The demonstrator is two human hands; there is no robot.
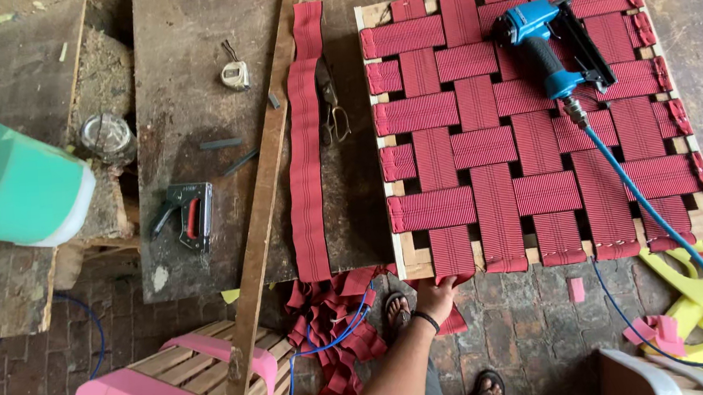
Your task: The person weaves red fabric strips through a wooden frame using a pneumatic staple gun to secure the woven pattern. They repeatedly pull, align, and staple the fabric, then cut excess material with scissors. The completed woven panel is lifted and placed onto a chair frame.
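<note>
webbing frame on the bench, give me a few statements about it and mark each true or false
1. A blue nail gun lies on the red woven webbing. True.
2. One hand grips the frame's near edge. True; which hand it is cannot be told.
3. The hand stapler rests on the webbing. False; it lies on the dark board to the left.
4. The scissors are in the hand. False; they lie beside the loose red strip.
</note>
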